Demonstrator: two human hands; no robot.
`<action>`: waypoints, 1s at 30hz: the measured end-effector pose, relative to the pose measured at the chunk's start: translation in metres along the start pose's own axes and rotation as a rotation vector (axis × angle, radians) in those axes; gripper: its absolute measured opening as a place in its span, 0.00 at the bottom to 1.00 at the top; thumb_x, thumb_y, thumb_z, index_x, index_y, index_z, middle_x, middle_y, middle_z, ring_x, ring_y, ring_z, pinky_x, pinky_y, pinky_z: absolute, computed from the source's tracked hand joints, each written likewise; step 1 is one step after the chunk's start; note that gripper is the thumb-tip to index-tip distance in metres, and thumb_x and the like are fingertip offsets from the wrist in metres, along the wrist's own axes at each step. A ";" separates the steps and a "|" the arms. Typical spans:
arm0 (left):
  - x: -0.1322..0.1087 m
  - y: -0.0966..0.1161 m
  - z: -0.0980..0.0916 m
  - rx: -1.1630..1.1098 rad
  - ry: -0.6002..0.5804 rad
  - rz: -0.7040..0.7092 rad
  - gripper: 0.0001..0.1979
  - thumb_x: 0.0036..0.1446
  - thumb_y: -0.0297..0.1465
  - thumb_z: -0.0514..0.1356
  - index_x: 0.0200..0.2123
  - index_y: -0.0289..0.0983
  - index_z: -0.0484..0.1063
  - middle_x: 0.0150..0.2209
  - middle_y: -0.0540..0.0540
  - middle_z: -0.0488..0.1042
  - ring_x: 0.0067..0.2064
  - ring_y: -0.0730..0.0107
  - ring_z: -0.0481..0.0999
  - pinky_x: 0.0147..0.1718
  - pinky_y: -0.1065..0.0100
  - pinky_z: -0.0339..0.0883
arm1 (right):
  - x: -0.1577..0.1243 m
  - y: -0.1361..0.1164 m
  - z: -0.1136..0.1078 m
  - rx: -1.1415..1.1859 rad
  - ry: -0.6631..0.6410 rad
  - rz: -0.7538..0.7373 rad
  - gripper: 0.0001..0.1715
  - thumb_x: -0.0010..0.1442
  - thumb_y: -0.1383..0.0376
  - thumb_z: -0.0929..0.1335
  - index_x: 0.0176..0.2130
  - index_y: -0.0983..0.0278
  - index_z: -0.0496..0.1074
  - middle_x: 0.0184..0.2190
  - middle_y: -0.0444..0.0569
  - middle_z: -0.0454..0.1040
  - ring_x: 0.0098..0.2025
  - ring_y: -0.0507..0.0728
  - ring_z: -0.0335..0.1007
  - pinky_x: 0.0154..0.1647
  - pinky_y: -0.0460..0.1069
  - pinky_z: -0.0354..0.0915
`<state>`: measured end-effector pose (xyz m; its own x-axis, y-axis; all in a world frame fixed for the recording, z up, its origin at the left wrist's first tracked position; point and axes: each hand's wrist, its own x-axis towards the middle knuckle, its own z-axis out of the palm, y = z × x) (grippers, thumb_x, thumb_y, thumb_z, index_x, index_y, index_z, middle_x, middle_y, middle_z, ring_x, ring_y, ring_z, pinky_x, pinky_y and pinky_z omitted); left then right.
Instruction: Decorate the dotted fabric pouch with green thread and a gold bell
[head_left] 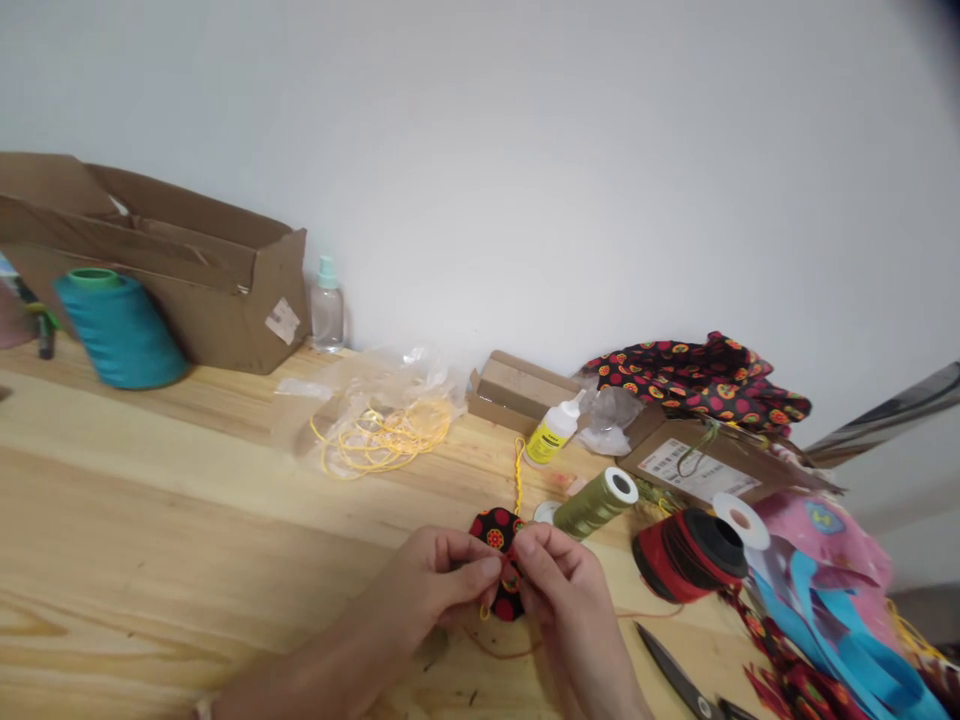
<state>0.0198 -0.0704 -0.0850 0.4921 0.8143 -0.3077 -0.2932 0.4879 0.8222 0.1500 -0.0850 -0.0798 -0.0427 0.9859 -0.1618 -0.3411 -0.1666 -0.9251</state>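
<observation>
My left hand (pixel 442 575) and my right hand (pixel 562 590) meet over a small padded fabric piece (pixel 495 522), black with red dots and orange flowers. The fingertips of both are pinched at its middle, where a bit of red shows; exactly what lies between them is partly hidden. A twisted yellow cord loop (pixel 518 475) runs up from the top of the piece, and a short yellow end hangs at its lower left. Thin reddish cord (pixel 510 655) curves over the table below the hands and on to the right. Near the right hand lie a green thread spool (pixel 592 507) and dark scissors (pixel 675 672).
Behind are a plastic bag (pixel 409 375) with yellow cord, a glue bottle (pixel 553 432) and a small cardboard box (pixel 521 385). A teal thread cone (pixel 124 335), a large box (pixel 217 310) and a spray bottle (pixel 327 310) stand left. Red cord spool (pixel 686 555) and blue ribbon (pixel 847 640) lie right.
</observation>
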 end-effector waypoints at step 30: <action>-0.002 -0.003 -0.004 0.277 0.084 0.113 0.12 0.42 0.37 0.61 0.24 0.33 0.73 0.21 0.52 0.69 0.23 0.76 0.62 0.23 0.74 0.51 | -0.004 -0.012 0.002 -0.231 0.049 -0.036 0.07 0.42 0.66 0.69 0.20 0.67 0.66 0.14 0.40 0.63 0.17 0.45 0.51 0.18 0.41 0.48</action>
<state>0.0161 -0.0726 -0.0887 0.3962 0.8874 -0.2358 -0.1022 0.2979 0.9491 0.1521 -0.0871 -0.0671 0.0129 0.9902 -0.1388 -0.1175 -0.1364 -0.9837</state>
